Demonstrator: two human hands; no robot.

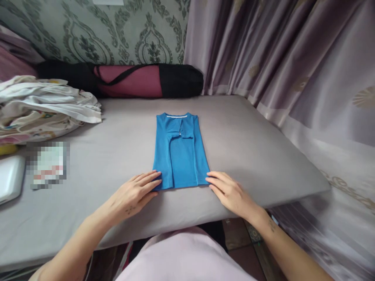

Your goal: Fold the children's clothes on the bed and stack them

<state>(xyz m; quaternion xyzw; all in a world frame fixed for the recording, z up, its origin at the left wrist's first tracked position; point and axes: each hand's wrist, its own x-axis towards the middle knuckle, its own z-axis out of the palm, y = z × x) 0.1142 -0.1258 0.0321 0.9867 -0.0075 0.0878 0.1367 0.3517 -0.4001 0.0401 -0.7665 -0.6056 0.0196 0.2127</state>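
Note:
A blue shirt [183,156] lies folded into a narrow panel on the grey-covered surface [240,136]. Its neckline, with a white strip inside, points away from me, and both sides are turned in toward the middle. At the near left corner, my left hand [137,191] rests with fingers stretched out over the fabric. My right hand [227,191] touches the near right corner with extended fingertips. Neither hand is closed around the cloth.
A black and maroon long bag [131,81] lies along the patterned wall. Rumpled white patterned cloth [47,107] is piled at the left, near a white box-like object [11,177] and a pixelated item [48,166]. Purple curtains [263,50] hang along the right edge.

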